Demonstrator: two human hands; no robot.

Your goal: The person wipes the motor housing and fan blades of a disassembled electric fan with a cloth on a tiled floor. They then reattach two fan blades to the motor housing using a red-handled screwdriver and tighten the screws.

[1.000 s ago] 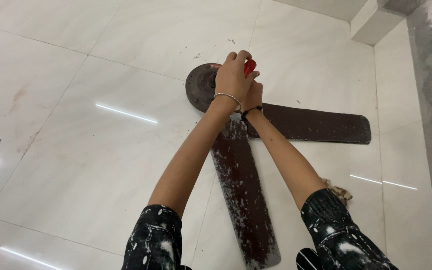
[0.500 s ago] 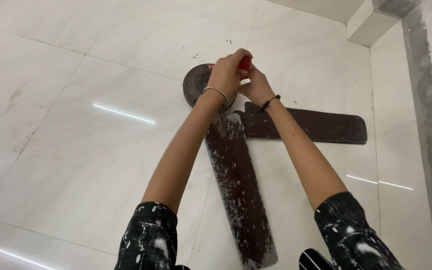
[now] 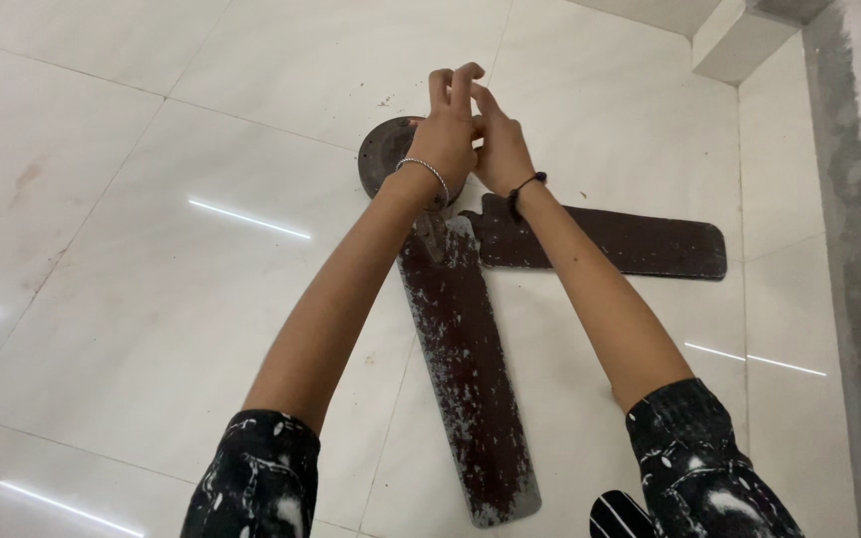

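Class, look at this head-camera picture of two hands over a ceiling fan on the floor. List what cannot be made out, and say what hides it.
- Fan hub, head view: mostly hidden behind the left hand and right hand.
- Anything held between the hands: covered by the fingers.
- Near blade: its root is hidden by the left wrist.
- Far blade: its inner end is crossed by the right forearm.

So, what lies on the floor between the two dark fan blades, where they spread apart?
Only bare white tile floor lies between the long blade and the side blade. The right forearm crosses above that gap in the head view.
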